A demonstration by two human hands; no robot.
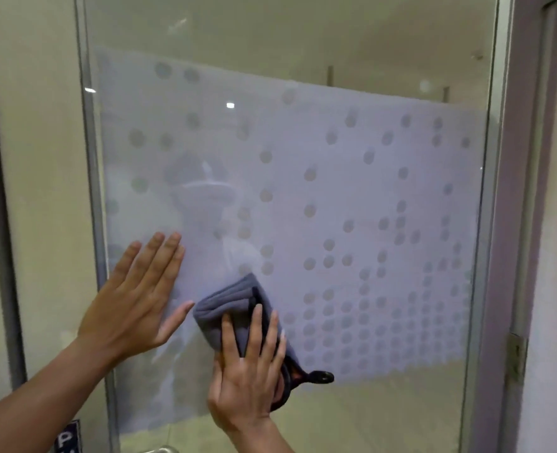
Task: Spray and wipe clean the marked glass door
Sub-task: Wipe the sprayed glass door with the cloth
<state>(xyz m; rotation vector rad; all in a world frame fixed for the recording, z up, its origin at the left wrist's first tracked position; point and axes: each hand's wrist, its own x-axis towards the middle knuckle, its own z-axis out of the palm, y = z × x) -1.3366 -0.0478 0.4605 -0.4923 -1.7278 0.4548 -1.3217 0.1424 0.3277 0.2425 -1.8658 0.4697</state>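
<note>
1. The left hand (133, 299) is lying flat with fingers straight on the glass door (303, 191) near its left edge, likely bracing it against the wiping pressure.
2. The right hand (247, 371) is pressing a folded grey cloth (224, 308) with extended fingers onto the lower-left frosted area.
3. The glass is showing a frosted dotted band with faint smears.

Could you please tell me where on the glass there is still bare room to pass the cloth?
Free: the frosted dotted band right of the cloth, up to the right door frame, and the glass above both hands. Crowded: lower left, where the left hand lies flat beside the right hand pressing the cloth.
</note>
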